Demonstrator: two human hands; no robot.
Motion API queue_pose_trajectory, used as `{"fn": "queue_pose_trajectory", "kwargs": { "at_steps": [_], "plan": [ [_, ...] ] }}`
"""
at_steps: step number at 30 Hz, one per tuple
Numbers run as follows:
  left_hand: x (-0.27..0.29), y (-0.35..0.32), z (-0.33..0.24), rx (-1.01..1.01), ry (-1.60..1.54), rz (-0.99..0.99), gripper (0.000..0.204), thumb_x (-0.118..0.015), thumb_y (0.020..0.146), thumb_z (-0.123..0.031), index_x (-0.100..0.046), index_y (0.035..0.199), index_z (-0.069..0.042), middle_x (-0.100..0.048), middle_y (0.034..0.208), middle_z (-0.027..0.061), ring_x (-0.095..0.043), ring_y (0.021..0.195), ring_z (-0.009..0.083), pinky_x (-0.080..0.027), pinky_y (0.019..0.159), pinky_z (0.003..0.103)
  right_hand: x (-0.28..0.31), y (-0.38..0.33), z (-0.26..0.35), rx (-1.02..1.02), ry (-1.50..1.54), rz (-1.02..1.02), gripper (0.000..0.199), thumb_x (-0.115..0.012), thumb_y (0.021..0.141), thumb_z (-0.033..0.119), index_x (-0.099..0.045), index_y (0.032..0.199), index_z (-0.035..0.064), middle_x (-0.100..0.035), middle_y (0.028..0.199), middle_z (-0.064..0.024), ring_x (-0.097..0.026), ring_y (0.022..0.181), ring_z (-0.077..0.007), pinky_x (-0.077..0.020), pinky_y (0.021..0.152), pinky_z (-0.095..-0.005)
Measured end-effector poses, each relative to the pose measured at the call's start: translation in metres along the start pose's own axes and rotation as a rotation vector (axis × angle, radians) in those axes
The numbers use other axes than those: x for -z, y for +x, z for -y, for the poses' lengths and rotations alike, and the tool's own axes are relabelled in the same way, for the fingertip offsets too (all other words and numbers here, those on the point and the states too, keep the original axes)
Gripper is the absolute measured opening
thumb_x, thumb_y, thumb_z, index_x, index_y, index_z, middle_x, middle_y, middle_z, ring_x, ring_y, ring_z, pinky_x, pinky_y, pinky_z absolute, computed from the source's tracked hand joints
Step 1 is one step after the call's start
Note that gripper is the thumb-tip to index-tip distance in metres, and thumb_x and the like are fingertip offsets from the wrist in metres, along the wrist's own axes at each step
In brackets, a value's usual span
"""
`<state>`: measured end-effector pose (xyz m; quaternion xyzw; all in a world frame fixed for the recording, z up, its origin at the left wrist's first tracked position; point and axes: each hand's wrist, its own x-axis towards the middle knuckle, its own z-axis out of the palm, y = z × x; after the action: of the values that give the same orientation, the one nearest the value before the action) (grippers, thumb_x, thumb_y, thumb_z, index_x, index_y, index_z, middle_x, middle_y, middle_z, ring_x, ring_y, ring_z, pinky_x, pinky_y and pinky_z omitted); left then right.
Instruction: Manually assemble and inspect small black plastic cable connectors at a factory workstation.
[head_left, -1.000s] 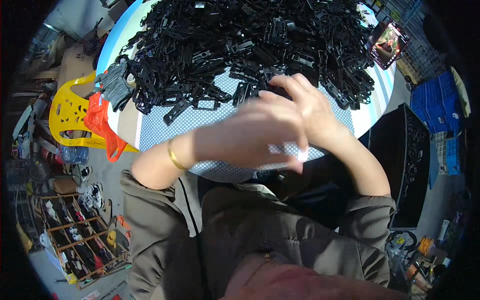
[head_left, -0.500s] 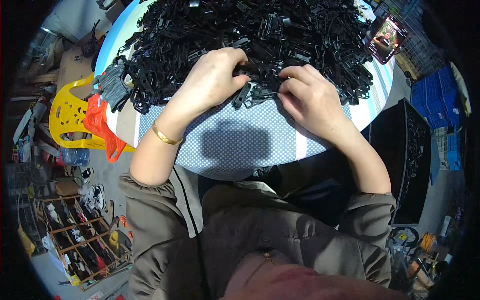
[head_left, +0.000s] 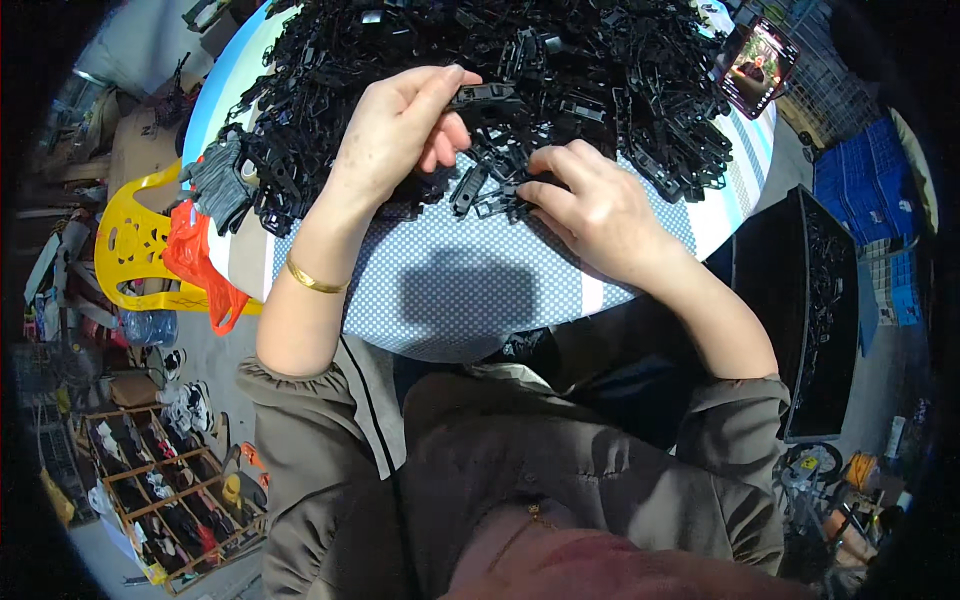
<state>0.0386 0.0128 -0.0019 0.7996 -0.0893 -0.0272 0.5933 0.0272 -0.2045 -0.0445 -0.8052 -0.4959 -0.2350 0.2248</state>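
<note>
A large heap of black plastic parts covers the far side of a round table with a patterned cover. Between its thumb and index finger, my left hand pinches a long black slotted part, held over the heap's near edge. My right hand is lower and to the right, its fingers bent and their tips on a small black part at the heap's edge. Its thumb is mostly hidden. Another dark oblong part lies beside that one.
A grey glove lies at the table's left edge, above a red plastic bag and a yellow chair. At the far right leans a lit phone. A black bin and blue crates stand to the right.
My left hand has lifted up and away from the heap's edge, with a long black part now in its pinch. My right hand has shifted slightly left, onto the small parts.
</note>
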Motion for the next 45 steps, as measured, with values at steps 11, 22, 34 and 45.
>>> {"fn": "queue_pose_trajectory", "kwargs": {
  "at_steps": [11, 22, 34, 45],
  "plan": [
    [-0.036, -0.007, 0.005, 0.086, -0.375, 0.020, 0.030, -0.054, 0.090, -0.017, -0.055, 0.108, 0.007, -0.063, 0.090, 0.0131, -0.065, 0.073, 0.0142, -0.054, 0.064, 0.019, 0.030, 0.002, -0.015, -0.600, 0.813, -0.130, 0.025, -0.061, 0.082, 0.006, -0.059, 0.107, 0.0024, -0.061, 0.090, -0.0024, -0.058, 0.081, -0.0093, -0.0470, 0.074, -0.0224],
    [-0.044, -0.010, 0.010, 0.167, -0.529, 0.091, 0.031, -0.043, 0.094, -0.014, -0.048, 0.116, 0.007, -0.061, 0.100, 0.0175, -0.064, 0.088, 0.0202, -0.054, 0.078, 0.025, 0.030, 0.004, -0.020, -0.742, 1.168, -0.293, 0.039, -0.063, 0.080, 0.004, -0.053, 0.118, 0.0004, -0.062, 0.096, -0.0063, -0.060, 0.084, -0.0120, -0.0500, 0.077, -0.0250],
    [-0.050, -0.015, 0.012, 0.148, -0.533, 0.084, 0.033, -0.040, 0.094, -0.012, -0.044, 0.120, 0.009, -0.058, 0.104, 0.0179, -0.061, 0.093, 0.0209, -0.051, 0.084, 0.029, 0.012, 0.005, -0.006, -0.300, 0.169, -0.338, 0.025, -0.070, 0.069, 0.002, -0.066, 0.094, 0.0029, -0.066, 0.081, -0.0085, -0.062, 0.074, -0.0176, -0.0481, 0.067, -0.0259],
    [-0.049, -0.018, 0.008, 0.125, -0.510, 0.091, 0.032, -0.043, 0.093, -0.011, -0.046, 0.119, 0.008, -0.059, 0.103, 0.0157, -0.061, 0.091, 0.0180, -0.051, 0.084, 0.029, 0.011, 0.005, -0.007, -0.128, 0.051, -0.353, 0.028, -0.071, 0.065, 0.000, -0.066, 0.093, 0.0038, -0.064, 0.076, -0.0066, -0.061, 0.070, -0.0192, -0.0462, 0.063, -0.0278]
  ]
}}
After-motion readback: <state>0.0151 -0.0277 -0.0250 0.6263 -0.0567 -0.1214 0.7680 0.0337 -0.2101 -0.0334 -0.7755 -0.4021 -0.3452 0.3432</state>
